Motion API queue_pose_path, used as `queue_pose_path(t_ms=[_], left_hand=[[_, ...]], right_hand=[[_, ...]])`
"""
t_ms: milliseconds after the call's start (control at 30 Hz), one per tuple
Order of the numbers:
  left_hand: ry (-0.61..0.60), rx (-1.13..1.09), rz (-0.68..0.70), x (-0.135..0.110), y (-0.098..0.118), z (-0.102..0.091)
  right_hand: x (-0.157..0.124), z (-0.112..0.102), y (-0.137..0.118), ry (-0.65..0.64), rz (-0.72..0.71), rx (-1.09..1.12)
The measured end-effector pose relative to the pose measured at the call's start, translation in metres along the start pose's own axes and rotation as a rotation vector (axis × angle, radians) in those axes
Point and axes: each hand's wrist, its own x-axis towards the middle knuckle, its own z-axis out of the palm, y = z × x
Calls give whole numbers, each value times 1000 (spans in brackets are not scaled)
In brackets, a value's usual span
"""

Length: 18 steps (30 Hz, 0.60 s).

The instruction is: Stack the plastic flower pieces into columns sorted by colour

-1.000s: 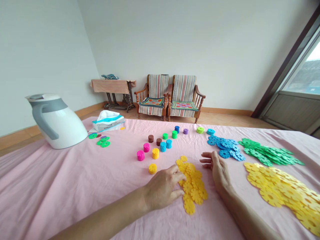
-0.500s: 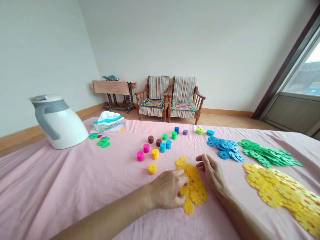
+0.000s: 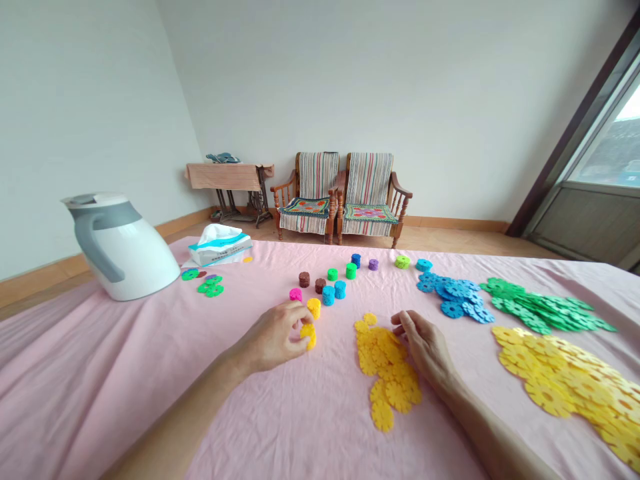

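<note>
My left hand is curled around a short stack of yellow flower-shaped plastic discs, thumb and fingertips at its sides. A second yellow stack stands just behind it. To the right lies a loose pile of small yellow discs, flat and overlapping. My right hand rests at this pile's right edge, fingers loosely bent and apart, seemingly holding nothing. A pink stack shows above my left hand. Several other small stacks stand beyond, among them brown, light blue and green.
Larger discs lie in heaps on the right: blue, green and yellow. A white-and-grey jug and a tissue box stand at left, near a few loose discs. A pink cloth covers the table.
My left hand has moved left from the yellow disc pile to the front yellow stack. It now hides the nearer pink stack. My right hand stays by the pile.
</note>
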Motion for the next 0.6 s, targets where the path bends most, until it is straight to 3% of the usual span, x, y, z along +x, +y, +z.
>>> queue_pose_path(t_ms=[500, 600], left_hand=[[-84, 95, 18, 1, -2, 9], [-54, 64, 26, 1, -3, 10]], right_hand=[[3, 1, 3, 7, -7, -61], [4, -3, 0, 111, 23, 70]])
